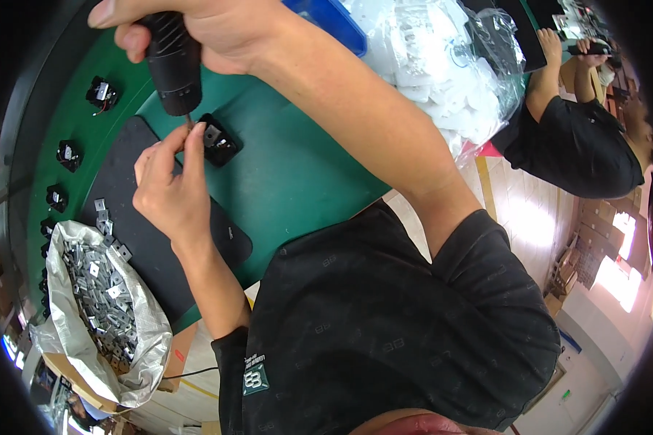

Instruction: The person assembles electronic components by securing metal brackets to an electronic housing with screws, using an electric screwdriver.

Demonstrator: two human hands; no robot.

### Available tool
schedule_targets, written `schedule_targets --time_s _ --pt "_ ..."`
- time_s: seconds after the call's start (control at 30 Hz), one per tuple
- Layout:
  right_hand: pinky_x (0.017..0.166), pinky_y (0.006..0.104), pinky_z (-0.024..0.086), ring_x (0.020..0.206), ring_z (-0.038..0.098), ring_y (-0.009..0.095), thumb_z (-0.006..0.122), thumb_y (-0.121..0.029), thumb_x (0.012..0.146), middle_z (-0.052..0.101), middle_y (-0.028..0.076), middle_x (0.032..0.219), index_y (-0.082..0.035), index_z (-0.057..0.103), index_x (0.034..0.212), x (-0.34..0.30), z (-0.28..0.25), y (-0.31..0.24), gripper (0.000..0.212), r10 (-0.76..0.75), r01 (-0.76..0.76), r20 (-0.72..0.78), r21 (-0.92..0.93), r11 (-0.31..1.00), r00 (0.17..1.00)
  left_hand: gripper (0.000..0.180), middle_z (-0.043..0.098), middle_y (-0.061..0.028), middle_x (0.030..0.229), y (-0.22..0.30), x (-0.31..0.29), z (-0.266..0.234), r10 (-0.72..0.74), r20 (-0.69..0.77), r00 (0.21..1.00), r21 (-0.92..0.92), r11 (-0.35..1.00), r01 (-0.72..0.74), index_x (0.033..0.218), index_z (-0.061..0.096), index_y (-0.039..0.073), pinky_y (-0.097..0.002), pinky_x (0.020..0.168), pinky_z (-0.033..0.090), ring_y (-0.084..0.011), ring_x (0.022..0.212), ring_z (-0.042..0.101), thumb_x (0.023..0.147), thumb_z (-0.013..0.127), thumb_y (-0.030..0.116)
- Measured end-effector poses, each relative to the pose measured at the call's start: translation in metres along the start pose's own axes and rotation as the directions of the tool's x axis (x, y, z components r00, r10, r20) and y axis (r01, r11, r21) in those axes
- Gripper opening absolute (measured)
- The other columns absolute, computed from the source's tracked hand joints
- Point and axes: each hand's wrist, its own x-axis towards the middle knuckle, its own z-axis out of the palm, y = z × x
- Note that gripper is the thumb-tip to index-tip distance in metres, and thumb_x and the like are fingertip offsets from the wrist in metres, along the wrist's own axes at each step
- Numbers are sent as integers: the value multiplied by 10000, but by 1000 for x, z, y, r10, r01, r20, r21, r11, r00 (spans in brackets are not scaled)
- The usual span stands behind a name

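My right hand [221,32] grips a black electric screwdriver [173,69], which points down with its bit toward my left hand. Thumb and forefinger of my left hand [173,185] are pinched together right at the tip of the bit. Whatever small thing sits between those fingertips is hidden. Just right of the pinch, a small black plastic housing [228,151] with a metal plate in it lies on the green work surface [283,188]. Neither hand visibly grips the housing.
A black mat [134,188] lies under my left hand. At the lower left stands a white sack [149,348] of metal brackets. Several black units [69,156] line the green strip beyond. White parts in clear plastic [442,80] and a co-worker [573,141] are at right.
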Motion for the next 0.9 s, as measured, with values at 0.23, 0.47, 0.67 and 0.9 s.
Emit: schedule_targets --time_s 0.23,0.47,0.67,0.9 --pt "584 261 456 618 565 117 720 -77 843 600 33 732 31 507 1207 -6 0 0 436 61 -62 -112 -7 998 992 103 735 -67 780 -1 -2 2 87 34 996 -12 996 -87 871 747 18 -337 811 524 -185 656 672 813 784 95" --pt "592 278 455 624 552 133 721 -67 827 598 53 770 28 496 1227 -12 3 -4 468 95 -97 -161 -6 995 982 494 725 -108 1019 -9 -9 -6 29 128 991 -74 997 -20 1157 674 9 -355 892 466 -260 920 673 733 843 196" --pt "666 329 403 652 468 128 542 -92 873 491 19 813 -82 472 1304 -52 -22 -5 436 -161 137 -39 -357 924 986 1213 450 -164 1470 -39 -18 -14 80 427 901 -53 997 -63 1478 359 16 -507 1078 286 -343 1338 433 483 890 462" --pt "629 330 445 631 498 136 571 -48 852 500 37 777 -66 482 1283 -66 -14 23 440 -221 136 -164 -413 900 961 753 623 -81 1171 -36 -18 6 38 401 915 -68 998 -12 1272 573 65 -471 1042 343 -270 1118 580 601 860 249"
